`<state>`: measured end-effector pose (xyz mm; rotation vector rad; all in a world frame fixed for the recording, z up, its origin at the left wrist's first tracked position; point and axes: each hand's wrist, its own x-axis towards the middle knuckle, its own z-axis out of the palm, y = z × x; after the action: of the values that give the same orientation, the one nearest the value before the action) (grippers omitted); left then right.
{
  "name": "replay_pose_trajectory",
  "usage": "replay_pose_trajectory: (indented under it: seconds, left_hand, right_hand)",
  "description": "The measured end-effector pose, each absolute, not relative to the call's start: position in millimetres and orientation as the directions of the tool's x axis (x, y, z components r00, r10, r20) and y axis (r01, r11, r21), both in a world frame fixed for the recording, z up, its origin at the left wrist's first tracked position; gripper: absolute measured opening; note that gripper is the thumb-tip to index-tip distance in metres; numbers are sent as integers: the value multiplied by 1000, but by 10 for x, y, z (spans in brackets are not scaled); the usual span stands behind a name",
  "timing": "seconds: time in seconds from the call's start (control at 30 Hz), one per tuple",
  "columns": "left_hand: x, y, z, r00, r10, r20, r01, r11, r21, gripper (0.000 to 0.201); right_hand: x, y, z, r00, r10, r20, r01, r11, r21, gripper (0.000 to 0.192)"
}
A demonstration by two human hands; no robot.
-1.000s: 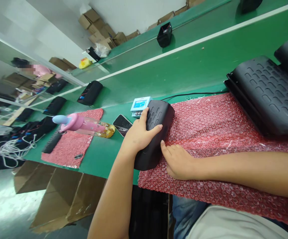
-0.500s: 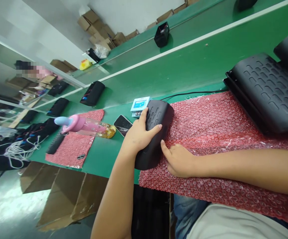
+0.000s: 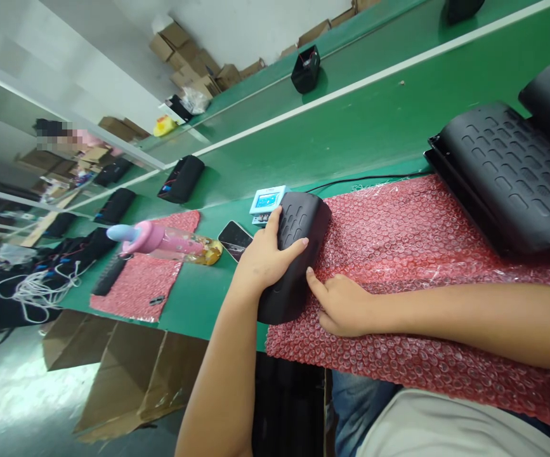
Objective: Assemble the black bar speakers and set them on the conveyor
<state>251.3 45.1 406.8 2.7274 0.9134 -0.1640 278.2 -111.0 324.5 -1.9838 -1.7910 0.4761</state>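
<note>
My left hand (image 3: 269,260) lies across a black plastic housing (image 3: 298,254) with slot-shaped dimples, thumb over its top and fingers along the far left side. The housing rests on red bubble wrap (image 3: 379,222). From the right, my right hand (image 3: 341,304) reaches in, its index finger stretched to the housing's right side. The thumb stays apart from that finger; the other fingers are curled and partly hidden. No object shows in the right hand. Behind the housing stands a small light-blue device with a screen (image 3: 268,200). A phone (image 3: 235,240) lies left of my left hand.
A pink bottle (image 3: 165,240) lies on its side to the left, by a smaller bubble-wrap sheet (image 3: 146,285). Large black dimpled casings (image 3: 507,171) fill the right side. A black cable (image 3: 365,179) runs behind the wrap. Cardboard boxes (image 3: 122,374) stand below the green table (image 3: 193,298).
Both hands and the housing stay almost where they were. The camera view has shifted slightly, moving the background a little.
</note>
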Motion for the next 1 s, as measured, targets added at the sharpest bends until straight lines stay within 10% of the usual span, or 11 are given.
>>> replay_pose_trajectory:
  seconds: [1.0]
  left_hand:
    - [2508, 495, 4046, 814, 551, -184, 581, -783, 224, 89]
  right_hand:
    - [2885, -1121, 3201, 77, 996, 49, 788, -31, -615, 85]
